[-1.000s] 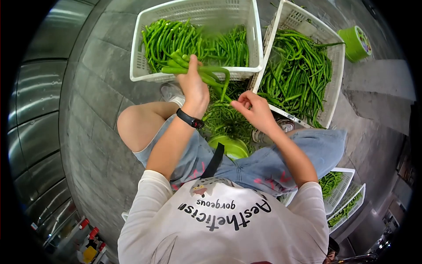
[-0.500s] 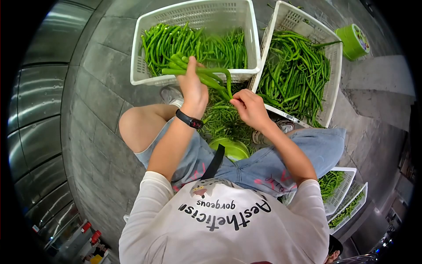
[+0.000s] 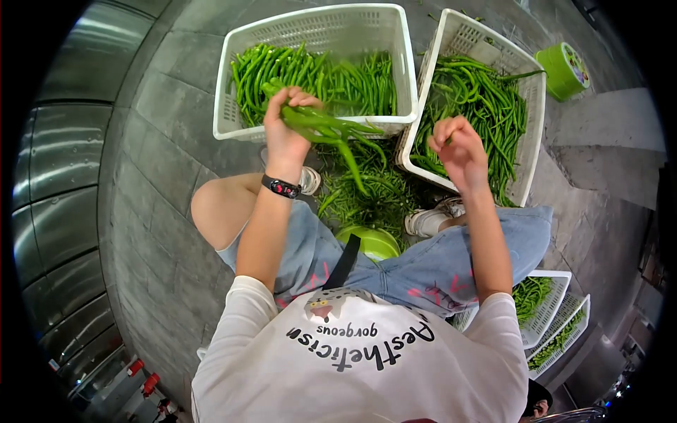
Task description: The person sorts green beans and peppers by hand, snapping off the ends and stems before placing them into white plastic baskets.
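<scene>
**Left fingers grasp the long green peppers; right fingers have come away**

From where I stand, the fingers of the left hand are closed round a loose bunch of long green peppers, its thin ends trailing past them towards the right hand. The right fingers have just drawn off those ends and are curled in the air; I can't tell whether they pinch anything small. That leaves the bunch in the left grasp alone.

The peppers are glossy, smooth and slender, some bent, their tips tapering. Just beyond the left fingers is a white crate of slotted, hard-looking plastic, with more peppers laid roughly side by side. Below the right fingers, a second white crate carries a more tangled heap.

Nearer the person, below and between both sets of fingers, a wispy green pile spreads out, with a rounded lime-green container at its near edge. Further back from the fingers come faded denim shorts, and outward to the left, dull grey floor slabs.
</scene>
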